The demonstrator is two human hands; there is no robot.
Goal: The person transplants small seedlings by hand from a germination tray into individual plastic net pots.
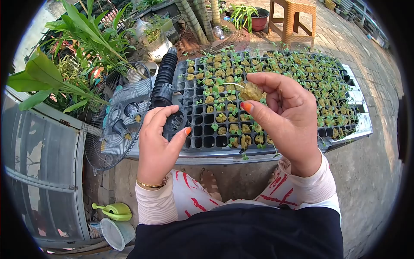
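Between the thumb and fingers of my right hand (286, 114) is a seedling plug (251, 91), a tan clump with a pale stem and small green leaves pointing left. It is held above the black seedling tray (198, 141). My left hand (159, 140) grips a black net cup (175, 122), its slotted inside facing up. Many tray cells hold similar sprouted plugs; several cells at the left and front have none. Behind my left hand lies a long stack of black net cups (165, 71).
A wire fan guard (92, 146) at the left holds loose net cups (120, 127). Leafy plants (77, 39) crowd the left. A brown stool (297, 21) stands behind the table. On the floor are a green watering can (117, 211) and a pale bucket (116, 234).
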